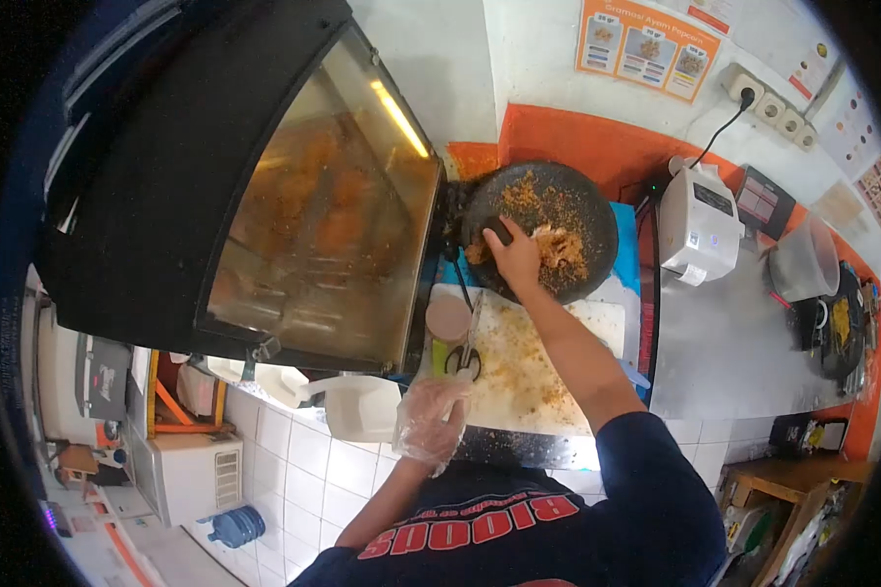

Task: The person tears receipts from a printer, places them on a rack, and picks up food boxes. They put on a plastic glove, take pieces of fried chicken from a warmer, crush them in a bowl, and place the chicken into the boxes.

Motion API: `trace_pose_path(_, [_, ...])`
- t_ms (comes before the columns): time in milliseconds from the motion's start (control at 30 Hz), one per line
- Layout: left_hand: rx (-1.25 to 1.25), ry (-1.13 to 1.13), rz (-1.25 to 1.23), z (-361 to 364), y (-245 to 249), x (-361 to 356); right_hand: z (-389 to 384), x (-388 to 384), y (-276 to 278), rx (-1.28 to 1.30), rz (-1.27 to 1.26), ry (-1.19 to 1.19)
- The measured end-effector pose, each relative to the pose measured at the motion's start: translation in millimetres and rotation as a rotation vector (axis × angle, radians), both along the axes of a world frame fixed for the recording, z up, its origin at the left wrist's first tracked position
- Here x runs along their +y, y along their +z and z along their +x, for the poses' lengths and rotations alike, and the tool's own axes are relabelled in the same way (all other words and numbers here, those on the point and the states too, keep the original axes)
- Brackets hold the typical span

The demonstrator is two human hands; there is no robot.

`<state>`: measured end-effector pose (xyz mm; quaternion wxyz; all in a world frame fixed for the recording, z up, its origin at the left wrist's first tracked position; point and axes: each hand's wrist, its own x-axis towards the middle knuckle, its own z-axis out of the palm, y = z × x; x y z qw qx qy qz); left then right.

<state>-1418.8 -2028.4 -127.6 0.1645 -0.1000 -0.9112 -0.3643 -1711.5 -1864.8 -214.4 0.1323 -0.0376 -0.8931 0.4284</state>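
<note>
A round dark stone mortar (pixel 597 210) holds a piece of fried chicken (pixel 561 247) and orange crumbs. My bare right hand (pixel 515 256) reaches into it and grips a black pestle (pixel 496 231) beside the chicken. My left hand (pixel 431 419), in a clear plastic glove, hovers at the near edge of the counter with its fingers loosely apart and nothing in them. Black-handled scissors (pixel 466 354) lie just beyond it on a white cutting board (pixel 533 367) strewn with crumbs.
A glass-fronted food warmer (pixel 333 205) with fried pieces stands at the left. A pink-lidded cup (pixel 448 317) sits by the board, a white scoop (pixel 360 405) below it. A white machine (pixel 700 223), a steel counter (pixel 729 352) and a plastic tub (pixel 803 260) are at the right.
</note>
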Motion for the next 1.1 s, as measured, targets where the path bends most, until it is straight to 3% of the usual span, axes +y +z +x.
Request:
trace_pose_path(67, [0.007,-0.018,-0.041,-5.3,12.0,0.1,-23.5,5.7,21.8,-0.315,-0.18,0.037])
trace_pose_path(133, [-0.022,-0.016,-0.085,1.4,19.0,-3.5,-8.7,-4.3,32.4,-0.185,-0.205,-0.043])
trace_pose_path(200, [-0.013,-0.03,0.009,3.5,22.1,-3.8,13.0,-18.1,4.3,0.265,-0.178,-0.102])
trace_pose_path(233, [-0.022,-0.022,0.007,12.4,23.5,-4.6,20.5,-15.1,-8.1,-0.056,0.047,0.0])
trace_pose_path(267, [-0.027,-0.044,-0.017,18.6,24.5,-5.2,16.2,-6.3,-6.5,-0.057,0.045,0.004])
trace_pose_path(333, [0.0,-0.067,-0.046,14.9,30.0,-7.6,-17.5,6.3,17.1,-0.166,-0.097,0.075])
trace_pose_path(367, [-0.009,-0.108,-0.014,20.0,39.4,-9.2,-14.4,3.9,28.6,-0.214,-0.376,-0.006])
trace_pose_path(400, [-0.017,-0.147,0.019,23.0,48.9,-10.2,-6.3,-2.7,24.1,-0.211,-0.38,0.002])
trace_pose_path(467, [-0.047,-0.12,-0.041,26.6,58.5,-12.7,22.4,-15.9,10.5,0.181,-0.17,-0.06])
trace_pose_path(500, [-0.066,-0.094,-0.043,35.0,60.5,-13.6,33.9,-14.4,9.9,-0.124,-0.045,0.044])
trace_pose_path(600, [-0.044,-0.064,-0.023,43.2,65.9,-17.1,-8.9,2.7,10.4,-0.189,-0.119,0.056])
trace_pose_path(633, [-0.038,-0.059,-0.002,49.7,68.2,-20.9,-5.9,1.0,14.8,-0.25,-0.381,-0.028])
trace_pose_path(667, [-0.03,-0.05,-0.007,52.6,66.4,-25.7,3.6,-7.1,14.0,-0.244,-0.385,-0.016])
trace_pose_path(733, [0.043,-0.009,0.025,66.3,60.3,-33.5,37.5,-18.8,1.7,0.189,-0.149,-0.002])
trace_pose_path(767, [0.035,0.008,0.029,76.1,62.7,-34.4,46.5,-14.3,8.0,-0.093,-0.05,0.162])
trace_pose_path(800, [0.033,0.007,-0.012,78.5,66.1,-38.3,45.1,-6.9,17.9,-0.088,-0.05,0.179])
trace_pose_path(867, [0.067,0.057,-0.059,85.0,70.3,-48.7,24.2,3.2,47.7,-0.249,-0.218,0.17])
trace_pose_path(933, [0.018,0.067,-0.046,99.4,72.7,-62.7,42.1,-6.3,78.4,-0.022,-0.532,-0.009])
trace_pose_path(967, [0.11,0.11,-0.058,107.6,68.4,-71.0,31.3,-6.0,47.3,0.094,-0.42,-0.027])
trace_pose_path(1000, [0.135,0.205,-0.06,116.8,67.4,-79.1,32.7,-3.3,33.4,0.024,-0.251,0.034])
trace_pose_path(1033, [0.126,0.245,-0.112,126.2,68.7,-86.9,17.6,6.4,-15.6,0.034,0.045,0.102])
trace_pose_path(1067, [0.118,0.274,-0.158,131.6,72.5,-97.1,14.6,9.2,-3.2,-0.091,0.166,0.126])
trace_pose_path(1100, [0.138,0.242,-0.053,136.2,97.6,-112.7,15.7,7.1,17.7,-0.162,-0.076,0.165])
